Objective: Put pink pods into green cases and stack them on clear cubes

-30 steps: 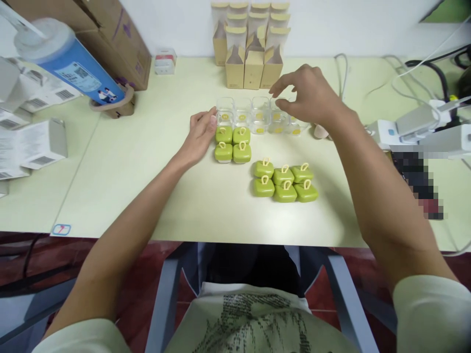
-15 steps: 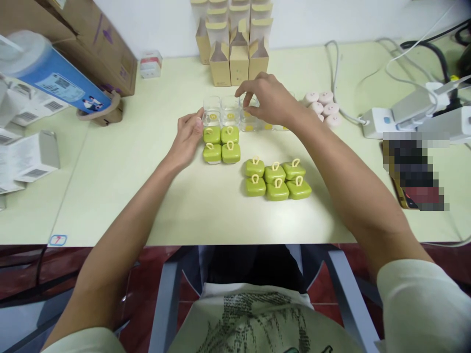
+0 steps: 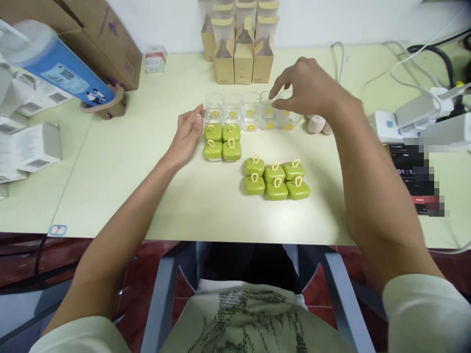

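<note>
A row of small clear boxes with yellow inserts stands mid-table. My right hand hovers over the row's right end, with thumb and forefinger pinched at the rim of one clear box. My left hand lies flat with its fingers stretched, touching the left side of a square of green cases with yellow loops. A second group of several green cases sits nearer me, to the right, apart from both hands.
Tan cartons stand at the back wall. A cardboard box and a blue-labelled bottle are at the left, above white leaflets. Pink round pieces, a white device and cables lie at the right.
My right hand went left over the middle of the clear row, then came back to its right end. My left hand stayed beside the green cases.
</note>
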`<state>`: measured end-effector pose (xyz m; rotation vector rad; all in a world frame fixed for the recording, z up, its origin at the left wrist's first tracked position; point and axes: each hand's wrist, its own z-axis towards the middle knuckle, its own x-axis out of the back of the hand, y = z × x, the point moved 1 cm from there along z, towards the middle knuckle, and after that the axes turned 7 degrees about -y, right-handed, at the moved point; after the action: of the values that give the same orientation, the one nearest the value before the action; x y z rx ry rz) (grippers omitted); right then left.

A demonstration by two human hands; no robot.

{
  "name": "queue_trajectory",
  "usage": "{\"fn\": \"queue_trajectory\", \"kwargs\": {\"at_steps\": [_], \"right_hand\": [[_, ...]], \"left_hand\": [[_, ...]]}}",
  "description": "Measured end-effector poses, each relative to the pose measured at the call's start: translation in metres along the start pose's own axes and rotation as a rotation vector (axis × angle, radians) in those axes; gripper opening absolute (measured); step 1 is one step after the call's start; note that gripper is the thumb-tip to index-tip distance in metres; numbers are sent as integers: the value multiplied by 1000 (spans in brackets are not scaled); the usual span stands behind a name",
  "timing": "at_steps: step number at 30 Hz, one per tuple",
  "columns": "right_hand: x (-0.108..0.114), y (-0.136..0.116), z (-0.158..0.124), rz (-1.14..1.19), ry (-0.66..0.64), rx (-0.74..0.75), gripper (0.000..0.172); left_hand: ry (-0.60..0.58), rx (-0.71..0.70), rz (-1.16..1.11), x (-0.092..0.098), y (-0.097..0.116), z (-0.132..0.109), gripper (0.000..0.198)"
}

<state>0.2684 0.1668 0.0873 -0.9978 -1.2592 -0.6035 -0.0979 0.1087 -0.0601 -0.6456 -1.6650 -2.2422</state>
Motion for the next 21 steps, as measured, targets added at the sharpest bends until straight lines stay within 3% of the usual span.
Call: {"fn": "queue_trajectory", "kwargs": {"at_steps": [3, 5, 9, 11, 16, 18, 21], "right_hand": [[13, 10, -18, 52, 119, -20, 52], [18, 18, -37, -1, 157, -71, 42], [-4, 37, -80, -199, 127, -150, 57], [-25, 44, -96, -219, 170, -176, 56], [-58, 49, -108, -170, 199, -160, 44], [-64, 51, -107, -228, 146, -184, 37], [-67, 59, -106, -252, 145, -172, 32]], "left_hand": [[18, 12, 59, 0, 15, -4, 100], [101, -7, 111, 2, 29, -8, 93], [271, -189, 299, 4, 63, -25, 69], [166, -342, 423, -4, 81, -36, 61], [-320, -589, 459, -50, 109, -60, 51], [-391, -697, 532, -64, 113, -64, 51], [-401, -828, 648, -69, 115, -67, 50]]}}
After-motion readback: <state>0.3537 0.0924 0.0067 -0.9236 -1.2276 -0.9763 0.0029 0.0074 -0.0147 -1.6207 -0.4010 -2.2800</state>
